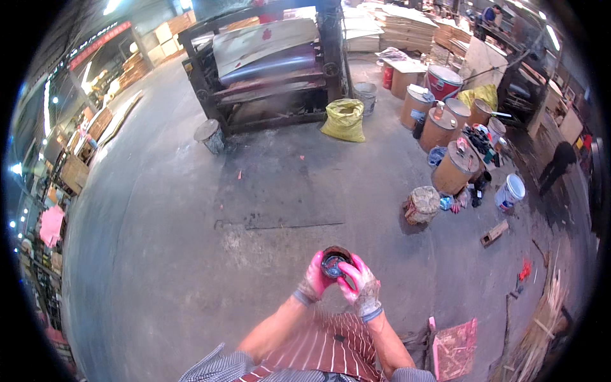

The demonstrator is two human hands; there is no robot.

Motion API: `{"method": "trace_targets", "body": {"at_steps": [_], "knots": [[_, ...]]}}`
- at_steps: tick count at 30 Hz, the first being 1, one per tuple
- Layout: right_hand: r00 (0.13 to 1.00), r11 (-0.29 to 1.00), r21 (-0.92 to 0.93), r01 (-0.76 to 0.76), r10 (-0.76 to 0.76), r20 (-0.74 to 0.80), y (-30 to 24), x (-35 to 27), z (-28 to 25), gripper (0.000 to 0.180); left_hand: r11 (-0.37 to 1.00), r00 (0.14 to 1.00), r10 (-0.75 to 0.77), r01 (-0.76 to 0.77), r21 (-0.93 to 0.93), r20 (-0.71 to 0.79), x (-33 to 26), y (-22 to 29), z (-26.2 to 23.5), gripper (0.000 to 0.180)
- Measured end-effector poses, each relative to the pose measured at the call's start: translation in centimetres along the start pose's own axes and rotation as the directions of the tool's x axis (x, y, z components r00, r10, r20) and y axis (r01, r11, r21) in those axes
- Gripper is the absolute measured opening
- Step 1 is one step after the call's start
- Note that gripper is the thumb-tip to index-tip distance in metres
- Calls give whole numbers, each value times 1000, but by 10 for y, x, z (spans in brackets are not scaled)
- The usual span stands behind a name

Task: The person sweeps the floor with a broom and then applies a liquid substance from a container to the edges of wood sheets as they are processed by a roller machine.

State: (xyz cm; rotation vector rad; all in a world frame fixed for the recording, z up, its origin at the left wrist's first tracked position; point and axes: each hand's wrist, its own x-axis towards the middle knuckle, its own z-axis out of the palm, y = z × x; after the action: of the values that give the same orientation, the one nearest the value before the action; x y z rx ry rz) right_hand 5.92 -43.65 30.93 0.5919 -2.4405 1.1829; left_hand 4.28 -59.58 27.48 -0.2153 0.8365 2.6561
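In front of my striped apron (331, 344) I hold a small, dark, round cup-like container (333, 260) in both hands. Its brown, stained rim faces up, and the inside looks dark with bluish and reddish patches. My left hand (312, 280) wraps round its left side. On its right side my right hand (361, 288) grips it, with fingers reaching over the rim into the opening. Both hands wear pale work gloves with pink-stained fingers. What exactly lies inside the container is too small to tell.
Ahead stands a large roller machine (267, 70) with a yellow woven sack (344, 120) and a grey bucket (209, 136) beside it. Brown drums (456, 168) and a white bucket (510, 192) crowd the right. Near my right lies a pink framed panel (454, 349). Another person (490, 16) is far right.
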Motion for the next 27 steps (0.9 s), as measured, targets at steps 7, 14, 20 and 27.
{"method": "trace_targets", "body": {"at_steps": [7, 14, 20, 27], "knots": [[985, 999, 53, 9, -18, 172, 89, 135, 17, 40, 991, 982, 100, -84, 103, -163, 129, 47, -9, 51], [964, 997, -16, -69, 71, 257, 167, 283, 46, 32, 990, 979, 108, -90, 108, -172, 287, 107, -17, 46], [959, 994, -41, -106, 113, 262, 230, 411, 64, 25, 868, 970, 245, -218, 445, -2, 413, 180, -11, 61], [927, 999, -25, -45, 51, 371, 305, 563, 106, 24, 825, 930, 352, -361, 434, 104, 544, 257, -22, 82]]}}
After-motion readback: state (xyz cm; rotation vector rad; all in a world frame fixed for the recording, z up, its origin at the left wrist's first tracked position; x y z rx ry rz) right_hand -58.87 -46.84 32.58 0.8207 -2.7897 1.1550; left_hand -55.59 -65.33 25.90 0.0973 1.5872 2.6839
